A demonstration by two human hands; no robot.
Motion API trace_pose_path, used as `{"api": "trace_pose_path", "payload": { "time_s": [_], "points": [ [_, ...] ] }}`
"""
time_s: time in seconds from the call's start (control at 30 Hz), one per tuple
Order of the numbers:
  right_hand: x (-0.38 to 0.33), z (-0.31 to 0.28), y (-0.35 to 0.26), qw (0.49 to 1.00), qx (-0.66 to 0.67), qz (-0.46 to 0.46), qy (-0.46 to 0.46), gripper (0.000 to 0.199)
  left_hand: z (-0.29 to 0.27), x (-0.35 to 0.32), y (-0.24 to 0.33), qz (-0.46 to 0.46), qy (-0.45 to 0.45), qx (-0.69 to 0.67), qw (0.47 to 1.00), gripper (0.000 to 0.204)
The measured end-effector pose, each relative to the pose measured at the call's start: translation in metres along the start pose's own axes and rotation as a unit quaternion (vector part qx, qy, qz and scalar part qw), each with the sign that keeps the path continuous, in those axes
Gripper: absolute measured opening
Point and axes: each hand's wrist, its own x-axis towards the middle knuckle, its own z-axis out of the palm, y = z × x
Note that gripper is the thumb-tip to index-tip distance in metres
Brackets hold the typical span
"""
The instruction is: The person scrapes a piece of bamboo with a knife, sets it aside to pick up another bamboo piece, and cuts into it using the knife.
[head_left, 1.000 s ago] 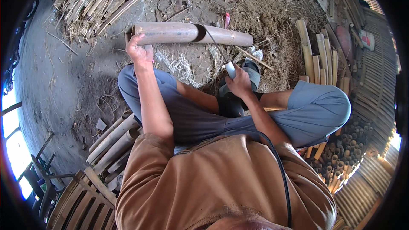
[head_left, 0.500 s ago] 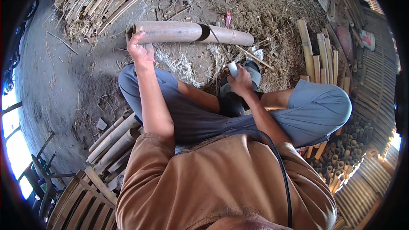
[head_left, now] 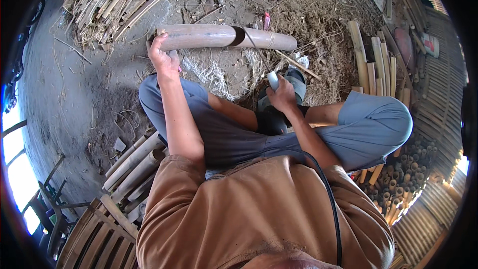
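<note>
A thick bamboo tube [head_left: 199, 37] lies crosswise in front of my legs, with a dark cut-out [head_left: 238, 36] partway along it. My left hand [head_left: 163, 59] is closed around the tube's left end, with the thumb on top. In front of my crossed legs, my right hand [head_left: 283, 94] grips the white handle of a knife [head_left: 272, 79]. Its long, thin, dark blade slants up and left to the tube, crossing it beside the cut-out. Whether the edge touches the bamboo, I cannot tell.
Split bamboo strips [head_left: 119, 5] are heaped at the far left. Upright bamboo pieces [head_left: 381, 65] stand to the right, with several narrow tubes [head_left: 406, 169] bundled behind my right knee. More bamboo poles [head_left: 132, 162] lie by my left side, near a slatted wooden piece [head_left: 97, 241]. Shavings [head_left: 323, 25] litter the ground.
</note>
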Motion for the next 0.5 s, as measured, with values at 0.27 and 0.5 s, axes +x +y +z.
{"api": "trace_pose_path", "payload": {
  "time_s": [0.27,0.5],
  "points": [
    [0.007,0.007,0.043,0.953,0.111,0.284,0.006,0.041,-0.004,0.01,-0.007,0.033,-0.024,0.008,0.999,0.036],
    [0.001,0.012,0.018,0.999,-0.009,0.006,0.037,0.051,-0.01,0.013,-0.005,0.021,0.015,0.028,0.999,0.04]
  ]
}}
